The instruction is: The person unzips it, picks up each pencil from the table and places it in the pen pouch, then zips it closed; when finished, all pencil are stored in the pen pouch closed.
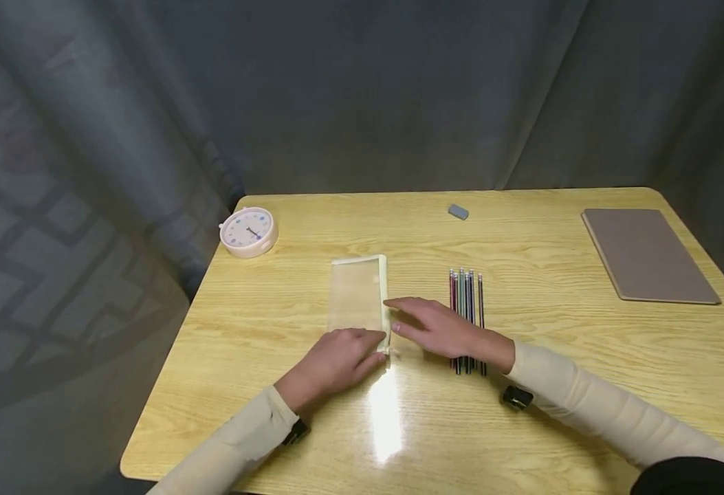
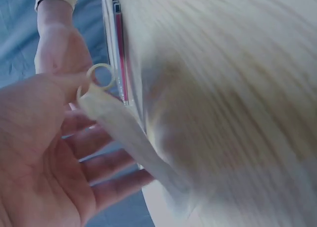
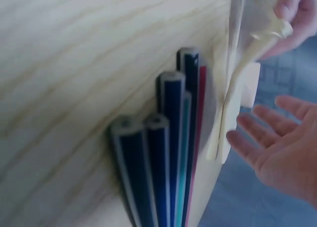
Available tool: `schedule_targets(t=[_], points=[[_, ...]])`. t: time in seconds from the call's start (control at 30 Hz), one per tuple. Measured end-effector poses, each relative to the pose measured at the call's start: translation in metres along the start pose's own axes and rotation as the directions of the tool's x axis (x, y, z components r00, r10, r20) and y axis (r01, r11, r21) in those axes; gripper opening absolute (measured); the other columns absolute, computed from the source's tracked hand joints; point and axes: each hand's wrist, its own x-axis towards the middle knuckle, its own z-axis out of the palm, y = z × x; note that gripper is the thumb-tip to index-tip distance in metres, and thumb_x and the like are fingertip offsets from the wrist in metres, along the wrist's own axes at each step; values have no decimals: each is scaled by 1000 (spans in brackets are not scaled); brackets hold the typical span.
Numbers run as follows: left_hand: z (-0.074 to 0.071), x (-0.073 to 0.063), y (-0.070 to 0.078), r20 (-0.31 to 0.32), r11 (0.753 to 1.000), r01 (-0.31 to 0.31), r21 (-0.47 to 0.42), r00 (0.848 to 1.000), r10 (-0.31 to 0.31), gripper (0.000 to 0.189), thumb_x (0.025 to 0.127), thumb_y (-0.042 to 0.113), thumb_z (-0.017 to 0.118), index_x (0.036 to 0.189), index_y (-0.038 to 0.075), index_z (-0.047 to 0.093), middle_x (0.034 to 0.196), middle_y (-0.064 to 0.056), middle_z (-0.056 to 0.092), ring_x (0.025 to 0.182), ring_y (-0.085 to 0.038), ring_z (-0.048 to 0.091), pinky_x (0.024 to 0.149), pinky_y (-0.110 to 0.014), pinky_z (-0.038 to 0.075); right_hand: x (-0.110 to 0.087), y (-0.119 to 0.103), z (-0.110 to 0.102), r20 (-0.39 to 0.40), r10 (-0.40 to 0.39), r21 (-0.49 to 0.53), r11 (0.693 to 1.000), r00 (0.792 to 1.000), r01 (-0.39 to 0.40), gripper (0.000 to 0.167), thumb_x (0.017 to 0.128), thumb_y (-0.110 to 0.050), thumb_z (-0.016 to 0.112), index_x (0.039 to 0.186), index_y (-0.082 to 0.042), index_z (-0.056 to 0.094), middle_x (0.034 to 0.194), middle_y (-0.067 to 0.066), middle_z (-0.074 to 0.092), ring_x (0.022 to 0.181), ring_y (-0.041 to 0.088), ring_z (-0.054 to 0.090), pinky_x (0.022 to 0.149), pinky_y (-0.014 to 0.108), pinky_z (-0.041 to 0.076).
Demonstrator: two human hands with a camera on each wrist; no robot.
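Note:
A see-through zip pouch (image 1: 354,295) with a cream edge lies in the middle of the table. My left hand (image 1: 339,361) pinches its near right corner between thumb and forefinger. In the left wrist view a small ring (image 2: 102,64) sticks out by that thumb, and the other fingers are spread beside the cream strip (image 2: 131,133). My right hand (image 1: 439,326) has its fingers extended, fingertips right at the pouch's right edge, holding nothing. Under the right wrist lie several dark pencils (image 1: 481,302), side by side, with one set slightly apart; the forearm partly hides them.
A pink round clock (image 1: 247,232) lies at the back left of the table. A grey eraser (image 1: 458,212) rests near the back edge. At the far right is a brown notebook (image 1: 649,254). Dark curtains (image 1: 374,96) hang behind the table.

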Motion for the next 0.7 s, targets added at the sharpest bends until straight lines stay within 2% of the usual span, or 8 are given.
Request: schedule_targets(t=[0.07, 0.17, 0.27, 0.37, 0.5, 0.6, 0.7], points=[[-2, 1, 1, -64, 1000, -14, 1, 998, 14, 36, 106, 26, 59, 130, 1, 67, 118, -12, 75, 103, -25, 74, 84, -39, 61, 0, -2, 1, -5, -47, -12, 999, 999, 47, 52, 105, -33, 59, 148, -4, 53, 148, 18, 56, 137, 39, 52, 113, 57, 41], [-5, 3, 2, -159, 999, -21, 28, 987, 25, 32, 105, 20, 59, 128, 0, 68, 109, -11, 77, 91, -22, 77, 74, -36, 62, 2, -3, 2, -53, -146, -33, 989, 988, 145, 47, 99, -32, 69, 136, -3, 64, 135, 15, 67, 125, 35, 64, 106, 52, 50], [-6, 4, 3, -214, 999, -18, 49, 976, 28, 30, 104, 18, 61, 126, 0, 69, 98, -11, 78, 78, -18, 76, 64, -33, 61, 5, -1, 3, -128, -247, -45, 969, 961, 243, 34, 95, -21, 75, 122, -1, 73, 118, 14, 74, 109, 30, 72, 95, 44, 58], [-7, 5, 4, -238, 998, -12, 56, 971, 25, 28, 104, 18, 62, 123, -1, 70, 88, -10, 77, 68, -15, 72, 60, -32, 60, 8, 1, 4, -196, -309, -42, 951, 931, 307, 21, 91, -9, 77, 110, 0, 77, 105, 13, 78, 95, 26, 76, 84, 35, 61], [-7, 4, 4, -265, 998, 4, 59, 964, 12, 27, 103, 18, 63, 121, 0, 71, 90, -11, 78, 71, -19, 75, 62, -34, 61, 11, 4, 2, -250, -327, -1, 941, 911, 337, 14, 87, 0, 78, 101, 0, 80, 94, 12, 78, 83, 22, 76, 73, 26, 61], [-7, 4, 4, -277, 998, 6, 67, 961, 13, 27, 102, 17, 64, 121, 0, 71, 93, -13, 78, 74, -23, 76, 64, -35, 61, 13, 5, 1, -258, -323, 24, 940, 911, 340, 13, 86, 3, 78, 99, 0, 80, 91, 12, 78, 79, 20, 75, 70, 23, 59], [-7, 4, 5, -282, 998, -4, 68, 959, 23, 26, 102, 16, 64, 121, 0, 70, 87, -12, 77, 69, -21, 75, 62, -34, 61, 14, 7, -1, -246, -318, 24, 942, 916, 334, 13, 86, 3, 78, 98, 0, 80, 91, 12, 78, 78, 19, 75, 71, 22, 59]])
